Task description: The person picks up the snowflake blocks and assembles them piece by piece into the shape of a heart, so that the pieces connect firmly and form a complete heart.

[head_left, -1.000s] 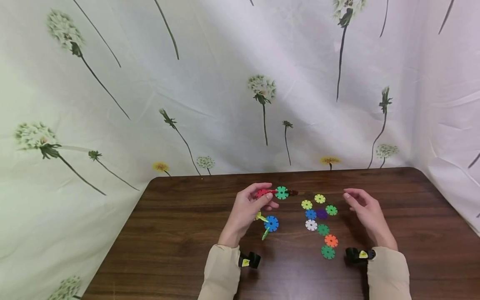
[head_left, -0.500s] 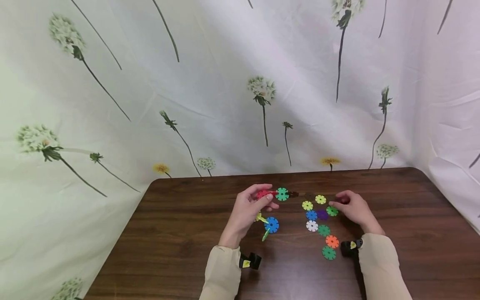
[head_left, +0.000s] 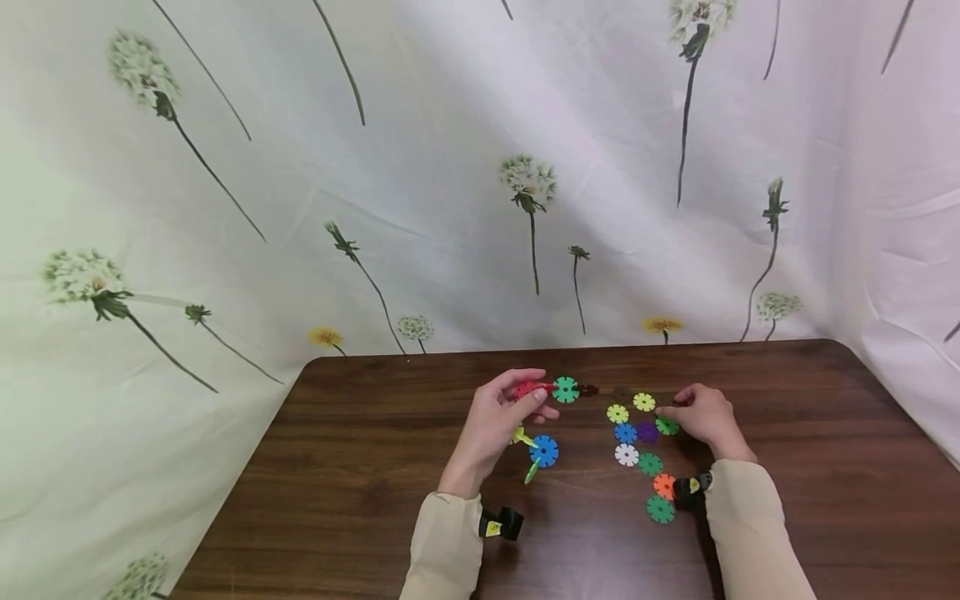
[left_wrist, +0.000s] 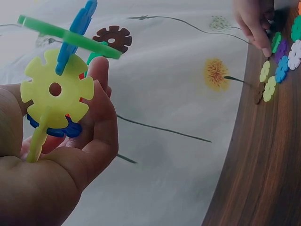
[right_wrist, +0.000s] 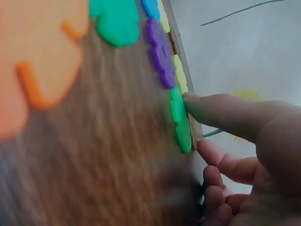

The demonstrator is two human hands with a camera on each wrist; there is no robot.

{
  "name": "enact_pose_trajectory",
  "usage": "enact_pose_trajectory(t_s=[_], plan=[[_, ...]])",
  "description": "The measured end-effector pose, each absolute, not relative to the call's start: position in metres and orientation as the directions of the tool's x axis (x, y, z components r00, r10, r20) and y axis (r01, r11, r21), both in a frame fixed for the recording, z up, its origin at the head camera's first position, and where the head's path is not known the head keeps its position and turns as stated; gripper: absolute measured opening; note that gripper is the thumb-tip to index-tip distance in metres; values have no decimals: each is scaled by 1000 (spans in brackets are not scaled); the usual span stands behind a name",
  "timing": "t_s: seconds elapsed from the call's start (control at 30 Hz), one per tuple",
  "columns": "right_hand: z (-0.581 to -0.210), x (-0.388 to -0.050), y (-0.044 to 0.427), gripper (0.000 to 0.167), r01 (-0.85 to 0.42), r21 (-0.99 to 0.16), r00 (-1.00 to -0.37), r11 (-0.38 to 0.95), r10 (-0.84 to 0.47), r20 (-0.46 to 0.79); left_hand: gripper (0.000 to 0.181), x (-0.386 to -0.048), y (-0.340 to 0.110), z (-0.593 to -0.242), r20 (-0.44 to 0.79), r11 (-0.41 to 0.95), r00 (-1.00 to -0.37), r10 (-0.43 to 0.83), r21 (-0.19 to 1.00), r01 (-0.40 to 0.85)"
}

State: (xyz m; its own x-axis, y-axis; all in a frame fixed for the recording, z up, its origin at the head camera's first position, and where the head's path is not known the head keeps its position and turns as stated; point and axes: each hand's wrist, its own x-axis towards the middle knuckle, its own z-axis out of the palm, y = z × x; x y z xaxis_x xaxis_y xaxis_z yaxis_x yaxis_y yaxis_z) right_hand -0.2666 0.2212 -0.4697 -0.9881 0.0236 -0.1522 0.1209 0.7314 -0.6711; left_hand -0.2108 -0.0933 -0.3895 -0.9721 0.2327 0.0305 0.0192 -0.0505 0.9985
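My left hand [head_left: 487, 425] holds a build of interlocking notched discs raised over the table. A red disc [head_left: 524, 388] is between its thumb and fingers, with a green disc [head_left: 566, 381] and a brown disc [left_wrist: 121, 34] joined further out. Yellow discs [left_wrist: 37, 77], a blue disc [head_left: 543, 461] and a light green disc [left_wrist: 42, 28] hang from the same build. At the loose discs, my right hand [head_left: 708, 414] pinches a brown disc [right_wrist: 193, 134] at its edges between thumb and index finger. That disc lies mostly hidden behind a bright green disc [right_wrist: 179, 117].
Loose discs lie flat on the dark wooden table [head_left: 360, 467]: yellow [head_left: 617, 419], blue [head_left: 626, 440], purple [head_left: 647, 432], white [head_left: 626, 461], orange [head_left: 663, 479] and green [head_left: 660, 516] among them. A flower-print cloth [head_left: 450, 208] hangs behind the far edge.
My right hand has come left and down onto the loose discs, its thumb and index finger closing at the brown one. My left hand stays in place with its build.
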Motion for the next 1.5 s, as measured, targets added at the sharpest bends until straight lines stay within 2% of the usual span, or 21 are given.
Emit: enact_pose_trajectory(t_s=[0.33, 0.67, 0.93, 1.1, 1.23, 1.37, 1.5], plan=[[-468, -271, 223, 44, 148, -651, -982, 745, 31, -187, 32, -211, -93, -389, 36, -51, -971, 237, 998, 24], [-464, -267, 226, 34, 159, -730, -979, 665, 11, -204, 35, -211, -93, -390, 40, -51, -970, 241, 998, 29], [-468, -264, 233, 33, 127, -789, -988, 601, 7, -154, 37, -211, -93, -390, 46, -38, -969, 244, 999, 38], [-470, -258, 237, 42, 147, -880, -989, 452, 52, -138, 32, -211, -93, -391, 47, -48, -970, 239, 998, 36], [-466, -251, 239, 35, 165, -968, -985, 190, 76, -153, 32, -211, -93, -392, 43, -54, -970, 241, 998, 30], [-459, -245, 236, 26, 107, -993, -992, -44, 57, -109, 32, -211, -93, -392, 38, -47, -970, 241, 999, 27], [-449, -242, 229, 25, 5, -992, -999, -127, 41, -10, 31, -211, -94, -392, 46, -46, -969, 242, 998, 36]])
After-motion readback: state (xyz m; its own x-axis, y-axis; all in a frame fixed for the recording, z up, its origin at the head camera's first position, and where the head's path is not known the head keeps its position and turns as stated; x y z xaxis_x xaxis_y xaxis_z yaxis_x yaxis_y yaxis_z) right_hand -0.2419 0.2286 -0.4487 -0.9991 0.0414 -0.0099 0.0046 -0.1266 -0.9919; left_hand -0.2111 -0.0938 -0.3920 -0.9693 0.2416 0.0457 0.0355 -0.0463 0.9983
